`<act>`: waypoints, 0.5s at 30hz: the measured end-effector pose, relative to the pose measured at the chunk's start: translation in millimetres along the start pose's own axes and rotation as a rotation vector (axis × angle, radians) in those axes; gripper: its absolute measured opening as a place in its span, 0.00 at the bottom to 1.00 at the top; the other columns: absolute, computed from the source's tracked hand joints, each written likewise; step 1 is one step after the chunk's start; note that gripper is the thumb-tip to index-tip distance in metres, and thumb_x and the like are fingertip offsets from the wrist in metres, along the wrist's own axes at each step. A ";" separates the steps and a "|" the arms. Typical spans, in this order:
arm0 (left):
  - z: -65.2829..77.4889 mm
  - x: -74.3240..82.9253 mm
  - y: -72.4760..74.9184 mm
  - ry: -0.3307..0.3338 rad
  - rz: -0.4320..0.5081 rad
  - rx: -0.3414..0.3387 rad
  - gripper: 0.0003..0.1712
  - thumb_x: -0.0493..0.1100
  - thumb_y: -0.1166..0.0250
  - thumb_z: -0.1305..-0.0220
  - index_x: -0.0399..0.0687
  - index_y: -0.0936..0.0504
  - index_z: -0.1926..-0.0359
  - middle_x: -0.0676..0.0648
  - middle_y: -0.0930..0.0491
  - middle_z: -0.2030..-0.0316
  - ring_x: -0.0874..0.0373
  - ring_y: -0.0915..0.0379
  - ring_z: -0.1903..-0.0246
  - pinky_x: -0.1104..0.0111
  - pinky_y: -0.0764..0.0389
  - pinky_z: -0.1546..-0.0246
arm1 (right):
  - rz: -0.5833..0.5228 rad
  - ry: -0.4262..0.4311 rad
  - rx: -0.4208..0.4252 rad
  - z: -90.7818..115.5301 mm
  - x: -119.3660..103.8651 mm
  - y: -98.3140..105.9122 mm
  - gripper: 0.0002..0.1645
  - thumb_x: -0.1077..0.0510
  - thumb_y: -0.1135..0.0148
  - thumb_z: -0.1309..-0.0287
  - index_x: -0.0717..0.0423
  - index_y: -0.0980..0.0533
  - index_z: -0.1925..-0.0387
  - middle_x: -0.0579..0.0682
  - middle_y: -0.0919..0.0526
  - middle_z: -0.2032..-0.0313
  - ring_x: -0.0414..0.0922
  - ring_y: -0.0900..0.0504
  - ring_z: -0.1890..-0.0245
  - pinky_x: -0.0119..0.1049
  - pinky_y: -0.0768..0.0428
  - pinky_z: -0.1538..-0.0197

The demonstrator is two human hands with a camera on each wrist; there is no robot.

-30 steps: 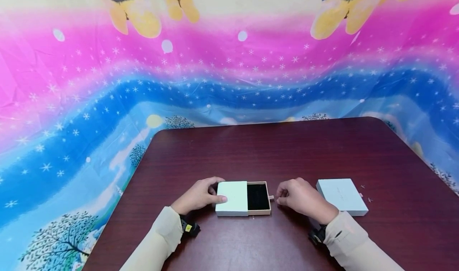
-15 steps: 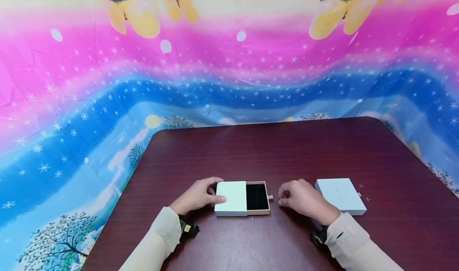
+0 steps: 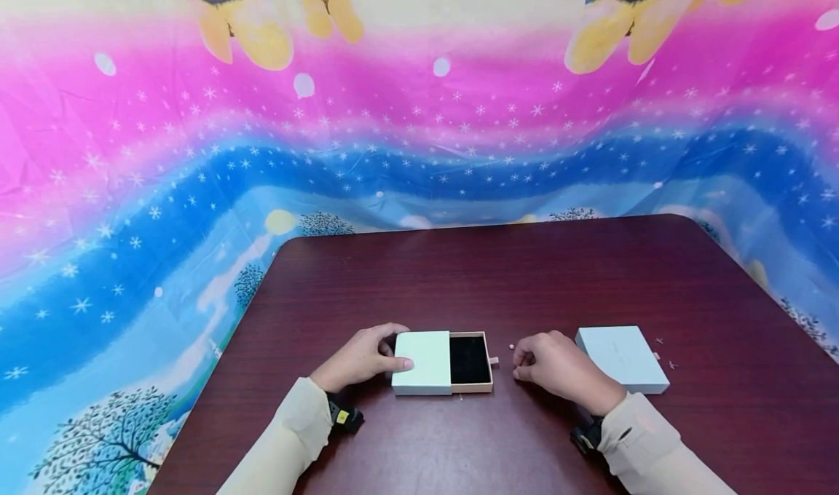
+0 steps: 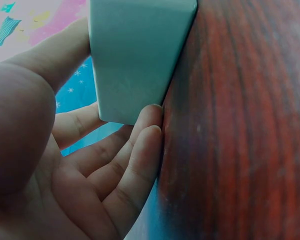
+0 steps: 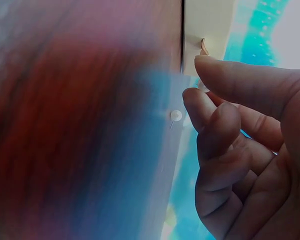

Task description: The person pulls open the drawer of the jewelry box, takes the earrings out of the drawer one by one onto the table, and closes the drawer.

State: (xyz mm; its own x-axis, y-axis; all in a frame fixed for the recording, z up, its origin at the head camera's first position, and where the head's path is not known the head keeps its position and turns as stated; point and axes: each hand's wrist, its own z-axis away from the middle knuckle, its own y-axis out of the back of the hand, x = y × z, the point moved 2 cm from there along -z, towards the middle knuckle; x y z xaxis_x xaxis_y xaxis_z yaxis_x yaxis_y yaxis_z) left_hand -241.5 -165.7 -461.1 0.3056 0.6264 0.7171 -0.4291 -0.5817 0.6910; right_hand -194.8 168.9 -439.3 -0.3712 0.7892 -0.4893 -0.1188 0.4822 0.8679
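My left hand (image 3: 359,358) grips the left end of a small white drawer-style jewelry box (image 3: 422,360), thumb on top and fingers at its side. In the left wrist view the fingertips touch the box's end. Its drawer (image 3: 470,389) is pulled partway out to the right, showing a black lining and a short ribbon tab (image 3: 494,361). Right of the tab is my right hand (image 3: 553,364), its fingers curled. A small whitish pearl earring (image 5: 203,86) shows between its thumb and fingertip, partly hidden. A pearl stud earring (image 5: 176,115) lies on the table beside those fingers.
A second white box (image 3: 623,360) lies closed at the right, with two tiny thin items (image 3: 672,365) beside it. Both rest on a dark reddish wooden table (image 3: 485,276). Behind it hangs a printed pink and blue cloth (image 3: 419,116).
My right hand has drawn slightly right, away from the drawer's tab, and a pearl stud earring now shows on the table by its fingers. The left hand and box stay put.
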 end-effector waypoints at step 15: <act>-0.4 -0.5 -0.1 0.000 0.001 0.001 0.39 0.65 0.30 0.46 0.56 0.27 0.36 0.55 0.22 0.67 0.60 0.25 0.70 0.64 0.23 0.72 | 0.008 -0.028 -0.021 0.0 3.0 -0.7 0.10 0.60 0.27 0.52 0.42 0.20 0.78 0.32 0.25 0.81 0.31 0.28 0.79 0.34 0.28 0.72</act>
State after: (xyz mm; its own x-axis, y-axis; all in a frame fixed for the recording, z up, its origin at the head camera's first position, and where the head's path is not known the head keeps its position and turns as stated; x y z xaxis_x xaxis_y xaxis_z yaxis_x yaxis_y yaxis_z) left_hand -241.9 -165.8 -461.5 0.3049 0.6259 0.7178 -0.4288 -0.5827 0.6903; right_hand -195.8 171.0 -441.3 -0.3464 0.8035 -0.4841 -0.1355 0.4678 0.8734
